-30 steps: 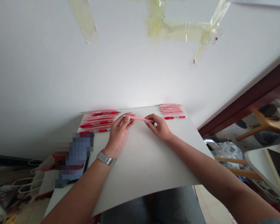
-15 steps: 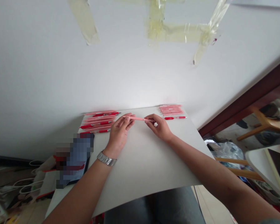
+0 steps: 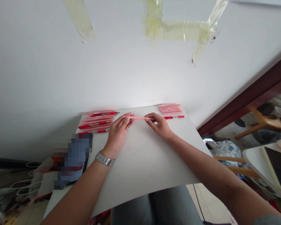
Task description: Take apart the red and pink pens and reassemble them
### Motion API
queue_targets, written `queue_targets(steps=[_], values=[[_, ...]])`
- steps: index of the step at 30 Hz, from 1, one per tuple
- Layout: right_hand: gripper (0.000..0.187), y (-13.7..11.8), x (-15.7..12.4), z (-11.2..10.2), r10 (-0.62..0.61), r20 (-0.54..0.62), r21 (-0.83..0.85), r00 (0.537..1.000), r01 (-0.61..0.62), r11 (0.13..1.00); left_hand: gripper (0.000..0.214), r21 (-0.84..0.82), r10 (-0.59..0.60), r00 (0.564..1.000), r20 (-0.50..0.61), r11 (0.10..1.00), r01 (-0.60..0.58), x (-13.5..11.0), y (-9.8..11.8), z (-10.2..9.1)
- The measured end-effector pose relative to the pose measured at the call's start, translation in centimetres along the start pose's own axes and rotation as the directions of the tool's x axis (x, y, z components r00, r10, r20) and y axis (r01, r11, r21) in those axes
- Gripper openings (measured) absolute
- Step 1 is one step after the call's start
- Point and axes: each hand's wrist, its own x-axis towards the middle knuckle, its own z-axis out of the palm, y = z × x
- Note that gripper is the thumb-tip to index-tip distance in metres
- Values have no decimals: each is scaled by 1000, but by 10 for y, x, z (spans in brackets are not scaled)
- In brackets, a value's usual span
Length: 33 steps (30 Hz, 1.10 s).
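Observation:
Both hands hold one pink pen level above a white board resting on my lap. My left hand, with a metal watch on its wrist, pinches the pen's left end. My right hand pinches its right end, fingers curled. To the left lies a row of several pink and red pens. At the board's far right lies a smaller group of pink pen parts with a red pen just in front of it.
A white wall with strips of yellowed tape rises right behind the board. A blurred dark object sits at the board's left edge. Cables lie on the floor to the left. A wooden stool and a white table stand at the right.
The view has shifted slightly; both hands still hold the pink pen in the same place. Nothing else has moved.

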Motion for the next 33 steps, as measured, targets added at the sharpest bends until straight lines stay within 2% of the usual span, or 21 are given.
queue_targets(steps=[6, 11, 15, 26, 33], values=[[33, 1, 1, 0, 29, -17, 88, 999, -27, 996, 35, 4, 5, 998, -56, 1000, -5, 2, -4, -2], [38, 0, 4, -1, 101, -38, 260, 994, -87, 962, 32, 21, 8, 999, -45, 1000, -7, 2, -3, -4], [42, -1, 6, -3, 171, -26, 388, 985, -148, 910, 29, 30, 8, 1000, -13, 1000, -8, 2, -2, -4], [39, 10, 9, -1, 224, -80, 487, 971, -158, 859, 32, 202, -95, 988, 118, 977, 70, -5, 1, -1], [54, 9, 9, -3, 252, -88, 507, 964, -174, 844, 32, 280, -210, 952, 222, 949, 144, -9, 9, 0]])
